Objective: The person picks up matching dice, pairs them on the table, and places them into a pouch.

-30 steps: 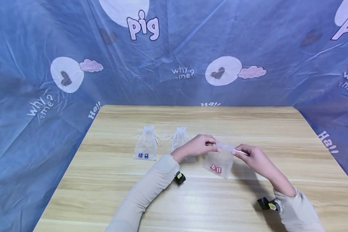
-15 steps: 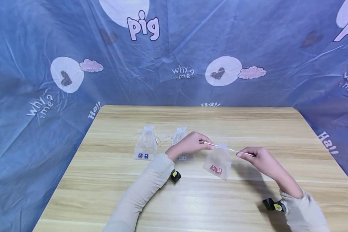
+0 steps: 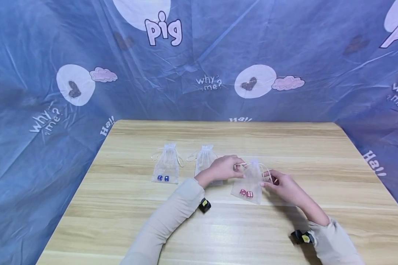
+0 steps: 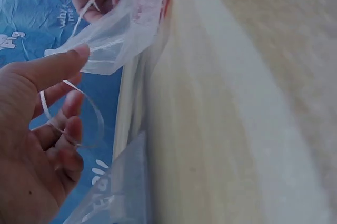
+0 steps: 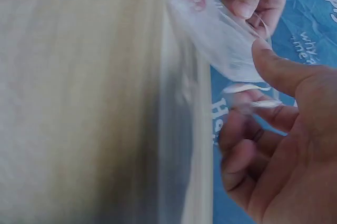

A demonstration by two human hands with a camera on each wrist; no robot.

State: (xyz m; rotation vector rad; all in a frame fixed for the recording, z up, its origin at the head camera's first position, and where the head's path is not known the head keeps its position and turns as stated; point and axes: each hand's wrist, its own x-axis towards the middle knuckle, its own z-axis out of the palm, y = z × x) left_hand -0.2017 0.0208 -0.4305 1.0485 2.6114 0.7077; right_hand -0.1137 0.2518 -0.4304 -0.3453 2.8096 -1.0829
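Observation:
A sheer white drawstring pouch with two pink dice at its bottom is between my hands, its neck gathered. Slack drawstring loops stick out on both sides. My left hand is at its left side; the left wrist view shows the thumb at the pouch's edge, fingers loosely bent beside a string loop. My right hand is at the right side, thumb close to the fabric and apart from the curled fingers, a string lying by them.
Left of my hands lie two similar pouches: one holds two blue dice, the other is partly covered by my left hand. The wood-grain table meets a blue printed cloth behind.
The pouch's mouth has drawn together as the hands pulled the strings apart. Since then, both hands have come back inward to its sides and the taut string has slackened into loops.

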